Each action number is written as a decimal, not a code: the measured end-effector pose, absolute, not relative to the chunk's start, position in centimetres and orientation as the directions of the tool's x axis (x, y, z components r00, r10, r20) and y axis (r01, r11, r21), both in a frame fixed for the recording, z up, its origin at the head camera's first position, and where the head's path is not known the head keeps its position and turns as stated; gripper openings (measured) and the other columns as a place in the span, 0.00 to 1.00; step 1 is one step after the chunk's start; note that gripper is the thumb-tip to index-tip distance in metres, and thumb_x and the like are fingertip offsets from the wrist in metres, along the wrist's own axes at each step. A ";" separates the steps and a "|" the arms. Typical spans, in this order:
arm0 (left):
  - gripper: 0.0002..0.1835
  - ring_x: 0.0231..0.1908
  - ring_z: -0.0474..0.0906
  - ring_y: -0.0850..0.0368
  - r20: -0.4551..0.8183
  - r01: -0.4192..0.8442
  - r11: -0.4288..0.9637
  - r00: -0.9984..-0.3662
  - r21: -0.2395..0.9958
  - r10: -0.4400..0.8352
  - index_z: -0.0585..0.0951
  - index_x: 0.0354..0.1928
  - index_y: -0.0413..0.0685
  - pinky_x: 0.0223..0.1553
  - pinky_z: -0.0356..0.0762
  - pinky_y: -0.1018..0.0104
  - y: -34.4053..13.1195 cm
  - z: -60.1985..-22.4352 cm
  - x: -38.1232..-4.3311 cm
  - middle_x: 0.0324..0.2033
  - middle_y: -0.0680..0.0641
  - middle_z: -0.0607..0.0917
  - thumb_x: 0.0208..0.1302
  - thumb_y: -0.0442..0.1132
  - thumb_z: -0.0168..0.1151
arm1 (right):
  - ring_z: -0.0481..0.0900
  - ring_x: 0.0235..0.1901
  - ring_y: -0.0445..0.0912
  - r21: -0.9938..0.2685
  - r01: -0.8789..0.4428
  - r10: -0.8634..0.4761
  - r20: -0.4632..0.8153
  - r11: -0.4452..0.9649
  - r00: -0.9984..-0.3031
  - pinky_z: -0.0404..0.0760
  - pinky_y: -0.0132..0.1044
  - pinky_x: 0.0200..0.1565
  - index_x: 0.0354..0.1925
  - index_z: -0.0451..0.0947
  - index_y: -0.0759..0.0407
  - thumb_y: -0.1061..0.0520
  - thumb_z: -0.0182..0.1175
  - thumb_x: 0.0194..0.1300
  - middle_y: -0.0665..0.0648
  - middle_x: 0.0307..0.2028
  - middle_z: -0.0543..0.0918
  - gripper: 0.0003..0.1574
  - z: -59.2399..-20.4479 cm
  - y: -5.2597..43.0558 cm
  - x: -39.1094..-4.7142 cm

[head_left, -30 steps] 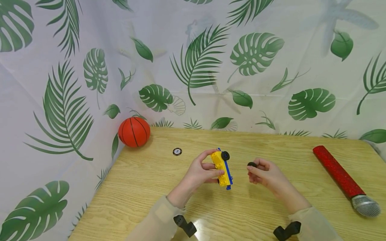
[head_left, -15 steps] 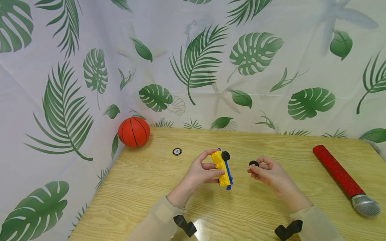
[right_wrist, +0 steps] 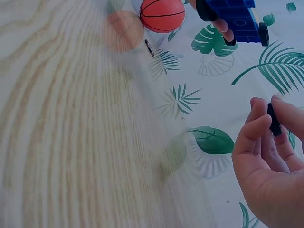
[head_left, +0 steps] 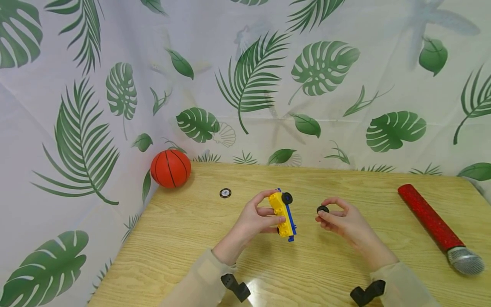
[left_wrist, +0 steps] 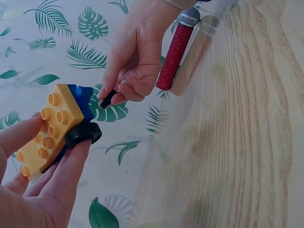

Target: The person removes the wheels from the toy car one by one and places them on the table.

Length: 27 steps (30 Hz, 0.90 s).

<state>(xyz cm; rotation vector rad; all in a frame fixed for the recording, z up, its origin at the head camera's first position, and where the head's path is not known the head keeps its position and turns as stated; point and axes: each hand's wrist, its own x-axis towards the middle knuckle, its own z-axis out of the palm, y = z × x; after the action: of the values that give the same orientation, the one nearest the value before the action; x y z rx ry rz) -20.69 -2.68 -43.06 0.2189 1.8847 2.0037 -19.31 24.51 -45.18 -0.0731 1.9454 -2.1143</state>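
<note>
My left hand (head_left: 251, 219) grips a yellow and blue toy car (head_left: 279, 209) above the table, thumb on one side and fingers on the other. The car is tipped on its side; its studded yellow top (left_wrist: 61, 116) shows in the left wrist view, its blue underside (right_wrist: 235, 21) in the right wrist view. Black wheels sit at its corners, one plainly seen by the blue edge. To the car's right, apart from it, my right hand (head_left: 347, 224) pinches a small black tyre (head_left: 323, 209) between thumb and fingertips. Fingers hide part of the tyre.
A red toy basketball (head_left: 170, 168) sits at the table's back left corner. Nearby lies a poker chip (head_left: 225, 193). A red glittery microphone (head_left: 431, 217) lies at the right. Behind the wooden table (head_left: 172, 243) hangs a leaf-print cloth (head_left: 261, 145).
My right hand has turned the black tyre from nearly edge-on to showing more of its face, with the fingers shifting slightly. The left hand and toy car have stayed in place.
</note>
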 end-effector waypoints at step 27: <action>0.35 0.42 0.87 0.47 -0.145 -0.174 -0.049 -0.923 0.984 0.356 0.72 0.66 0.62 0.38 0.87 0.54 -3.1 -43.1 -20.8 0.44 0.38 0.88 0.58 0.27 0.69 | 0.87 0.42 0.41 -0.987 0.161 -0.221 -0.159 0.009 -0.962 0.84 0.33 0.49 0.70 0.57 0.77 0.70 0.57 0.68 0.59 0.45 0.74 0.36 -45.9 24.7 -20.0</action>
<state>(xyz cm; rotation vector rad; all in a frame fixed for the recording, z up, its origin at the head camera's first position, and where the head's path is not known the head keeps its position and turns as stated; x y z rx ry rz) -20.77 -3.08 -43.12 0.1933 1.8746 2.0334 -20.02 24.69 -45.91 -0.0626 2.0189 -2.0381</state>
